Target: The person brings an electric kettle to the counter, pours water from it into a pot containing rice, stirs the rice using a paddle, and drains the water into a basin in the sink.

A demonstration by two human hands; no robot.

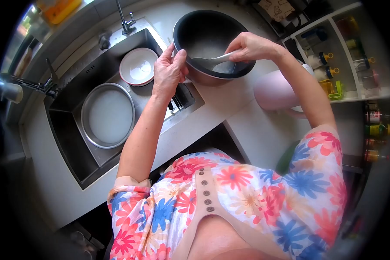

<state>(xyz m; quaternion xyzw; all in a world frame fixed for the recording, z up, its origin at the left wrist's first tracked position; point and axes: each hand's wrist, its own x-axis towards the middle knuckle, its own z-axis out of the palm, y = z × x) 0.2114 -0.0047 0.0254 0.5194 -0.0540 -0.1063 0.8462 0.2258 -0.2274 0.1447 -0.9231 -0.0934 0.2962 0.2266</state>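
Observation:
A deep round rice cooker pot (203, 78), dark inside and brownish outside, is tilted at the counter beside the sink. My left hand (169, 71) grips its left rim. Inside the pot lies a pale spoon (210, 63), its bowl toward the left wall. The fingers of my right hand (251, 47) are closed on the spoon's handle, over the right side of the pot. Something whitish and wet shows at the pot's bottom; what it is I cannot tell.
Left of the pot is a dark sink (80, 167) with a round metal pan (108, 116) of cloudy liquid and a white bowl (138, 66). Two taps rise behind it. A pink jug (275, 91) lies under my right forearm. Shelves (355, 97) with bottles stand at right.

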